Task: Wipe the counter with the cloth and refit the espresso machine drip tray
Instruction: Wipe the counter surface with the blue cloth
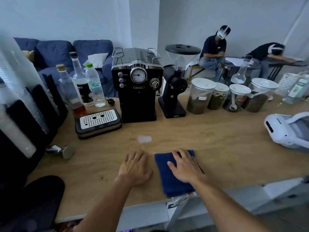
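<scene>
A folded dark blue cloth (168,183) lies on the wooden counter (217,148) near its front edge. My right hand (185,166) rests flat on top of the cloth, fingers spread. My left hand (135,168) lies flat on the bare counter just left of the cloth, holding nothing. The black espresso machine (138,87) stands at the back of the counter. Its drip tray (98,123), with a perforated metal grate, sits on the counter to the left of the machine, apart from it. A small pale wet patch (144,139) shows in front of the machine.
Bottles (80,84) stand behind the tray. A tamper (64,150) lies at the left. A black grinder (175,84) and several lidded jars (222,97) stand right of the machine. A white device (287,129) sits at the right edge. Two people sit in the background.
</scene>
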